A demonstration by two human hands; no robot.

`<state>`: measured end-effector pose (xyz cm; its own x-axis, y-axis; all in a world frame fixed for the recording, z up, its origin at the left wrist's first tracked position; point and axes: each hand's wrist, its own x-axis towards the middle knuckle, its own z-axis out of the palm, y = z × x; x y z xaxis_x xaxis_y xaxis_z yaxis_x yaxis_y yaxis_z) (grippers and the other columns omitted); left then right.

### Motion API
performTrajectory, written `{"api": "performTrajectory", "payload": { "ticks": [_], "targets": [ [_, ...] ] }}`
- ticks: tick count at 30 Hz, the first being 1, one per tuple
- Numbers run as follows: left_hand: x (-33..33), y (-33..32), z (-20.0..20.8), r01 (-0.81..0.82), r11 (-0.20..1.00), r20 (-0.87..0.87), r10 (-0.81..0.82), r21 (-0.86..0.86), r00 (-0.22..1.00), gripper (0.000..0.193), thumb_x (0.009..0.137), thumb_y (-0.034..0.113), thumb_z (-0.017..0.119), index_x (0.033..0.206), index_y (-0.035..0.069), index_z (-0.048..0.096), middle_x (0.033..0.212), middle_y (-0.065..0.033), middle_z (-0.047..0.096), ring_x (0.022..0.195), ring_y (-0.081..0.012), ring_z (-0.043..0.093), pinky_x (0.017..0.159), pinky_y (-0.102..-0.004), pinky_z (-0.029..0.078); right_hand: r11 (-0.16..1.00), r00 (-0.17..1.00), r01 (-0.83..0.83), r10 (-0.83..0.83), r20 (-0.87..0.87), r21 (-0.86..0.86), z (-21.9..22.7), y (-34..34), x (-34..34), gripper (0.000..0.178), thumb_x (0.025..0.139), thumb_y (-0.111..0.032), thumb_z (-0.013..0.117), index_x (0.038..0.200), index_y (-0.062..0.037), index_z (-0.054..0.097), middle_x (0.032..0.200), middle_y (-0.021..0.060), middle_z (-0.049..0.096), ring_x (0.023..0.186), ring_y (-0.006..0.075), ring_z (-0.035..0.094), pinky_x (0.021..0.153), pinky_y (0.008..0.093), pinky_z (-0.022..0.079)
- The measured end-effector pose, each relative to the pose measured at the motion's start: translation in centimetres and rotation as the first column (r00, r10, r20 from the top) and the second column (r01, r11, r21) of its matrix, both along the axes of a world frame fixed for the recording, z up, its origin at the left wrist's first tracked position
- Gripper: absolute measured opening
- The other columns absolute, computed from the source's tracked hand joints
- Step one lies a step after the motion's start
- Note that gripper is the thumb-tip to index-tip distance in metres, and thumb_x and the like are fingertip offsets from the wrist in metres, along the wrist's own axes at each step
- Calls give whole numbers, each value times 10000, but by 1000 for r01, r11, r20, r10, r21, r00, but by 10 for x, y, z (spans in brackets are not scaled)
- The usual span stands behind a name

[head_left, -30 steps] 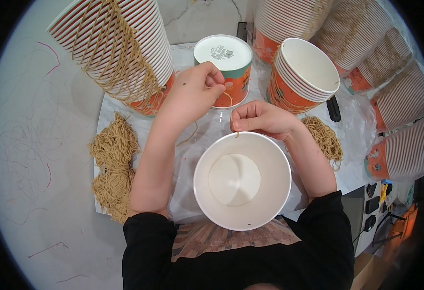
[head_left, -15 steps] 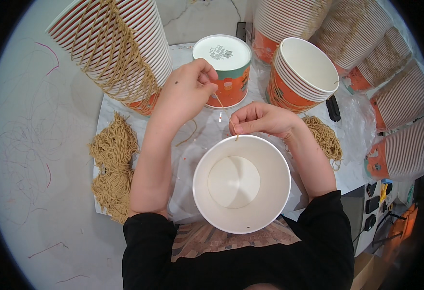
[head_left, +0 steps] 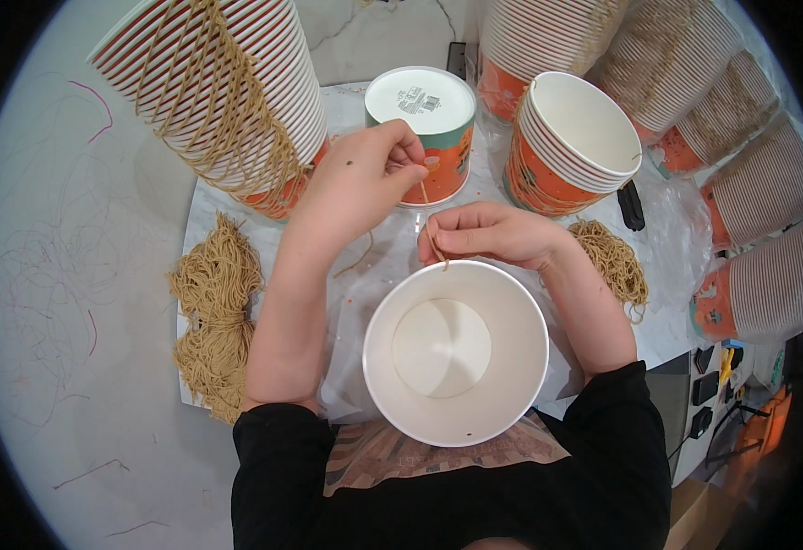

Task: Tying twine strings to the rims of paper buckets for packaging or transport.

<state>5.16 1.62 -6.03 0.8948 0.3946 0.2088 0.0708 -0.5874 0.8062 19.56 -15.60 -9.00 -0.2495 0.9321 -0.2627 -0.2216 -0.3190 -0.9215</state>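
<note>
Tub point(head_left: 442, 348), white smooth card, round, sits mouth-up right at chest, prob. so its hole + rim face both hands. Cord point(head_left: 424, 192), tan, thin, twisted, is looped thru tub's far rim. R hand point(head_left: 488, 232), just beyond that rim: thumb + fingers clamped on cord, prob. to steady the loop. L hand point(head_left: 365, 174), farther beyond tub: thumb + forefinger pinched on same cord, prob. for tension. Hank point(head_left: 218, 275) left of tub, soft, stringy, tied at waist; loose bundle point(head_left: 612, 261) right of tub, likely w/in reach. Beyond tub: upturned tub point(head_left: 420, 96), flat pale base; short stack point(head_left: 548, 156) far right; tall stack point(head_left: 282, 82), cord-draped, far left. Bagged stacks point(head_left: 768, 192), clear plastic, farthest right.
</note>
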Motion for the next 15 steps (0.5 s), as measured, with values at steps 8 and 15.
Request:
{"api": "performTrajectory", "payload": {
  "ticks": [8, 15],
  "targets": [
    [-28, -26, 37, 110, 943, 31, -126, 315, 992, 188, 859, 157, 776, 952, 26, 678, 869, -55, 702, 788, -204, 673, 764, -328, 509, 957, 928, 290, -287, -239, -20, 6, 0, -5, 301, 1074, -331, 575, 1099, -46, 670, 1038, 28, 675, 958, 117, 648, 889, 283, 533],
    [-34, -41, 33, 389, 876, -252, -324, 283, 912, 177, 827, 154, 767, 949, 33, 721, 882, -111, 734, 831, -280, 710, 725, -375, 533, 870, 880, 460, -419, -225, 177, 28, -16, 13, 285, 1094, -301, 496, 1070, -58, 642, 1012, 43, 677, 961, 159, 658, 929, 332, 519]
  ]
}}
